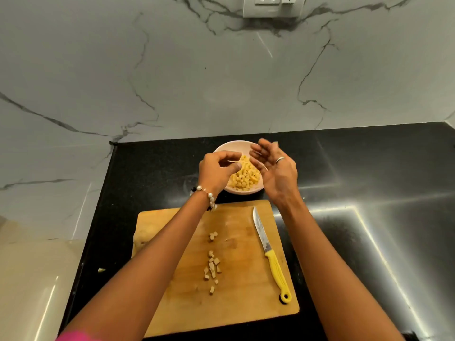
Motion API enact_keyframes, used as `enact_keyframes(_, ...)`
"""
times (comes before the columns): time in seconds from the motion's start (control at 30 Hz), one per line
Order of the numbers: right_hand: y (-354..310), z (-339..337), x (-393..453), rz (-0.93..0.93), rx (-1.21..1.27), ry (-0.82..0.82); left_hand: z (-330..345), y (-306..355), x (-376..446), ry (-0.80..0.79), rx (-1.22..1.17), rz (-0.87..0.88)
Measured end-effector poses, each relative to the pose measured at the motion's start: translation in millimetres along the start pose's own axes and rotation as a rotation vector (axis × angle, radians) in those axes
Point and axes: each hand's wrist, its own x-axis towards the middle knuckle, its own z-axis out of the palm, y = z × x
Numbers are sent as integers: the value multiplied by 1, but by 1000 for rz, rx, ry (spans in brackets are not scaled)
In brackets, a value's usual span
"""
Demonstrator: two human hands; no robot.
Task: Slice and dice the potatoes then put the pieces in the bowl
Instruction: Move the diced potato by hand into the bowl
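Note:
A pale bowl at the back of the black counter holds a heap of diced potato pieces. Both hands hover over it. My left hand has its fingers curled loosely above the bowl's left side, with nothing visibly held. On the right side, my right hand is spread with straight fingers and holds nothing. Several more potato cubes lie on the wooden cutting board between my forearms. A knife with a yellow handle rests on the board's right part, blade pointing away.
The black counter stretches to the right and meets a marble wall behind. A small potato scrap lies on the counter left of the board. To the left, the counter edge drops to a beige surface.

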Motion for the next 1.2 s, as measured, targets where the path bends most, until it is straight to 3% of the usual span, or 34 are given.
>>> enact_keyframes(0.23,53,-5,-81,-58,-712,-218,-18,-49,-82,241,-128,-136)
enact_keyframes(0.37,86,-6,-106,-293,-1211,-331,-20,-73,-121,291,26,-101)
enact_keyframes(0.5,104,-7,-134,-348,-1456,-500,-28,-86,-143,297,115,-50)
enact_keyframes(0.7,102,-14,-176,-358,-1465,-771,-39,-92,-168,194,187,67)
enact_keyframes(0.87,85,-23,-184,-306,-1429,-599,-43,-100,-178,100,333,207)
enact_keyframes(1.03,90,-13,-179,-71,-1548,-566,-45,-110,-182,55,393,105)
enact_keyframes(1.2,98,3,-167,-129,-1439,-542,-54,-106,-180,82,324,88)
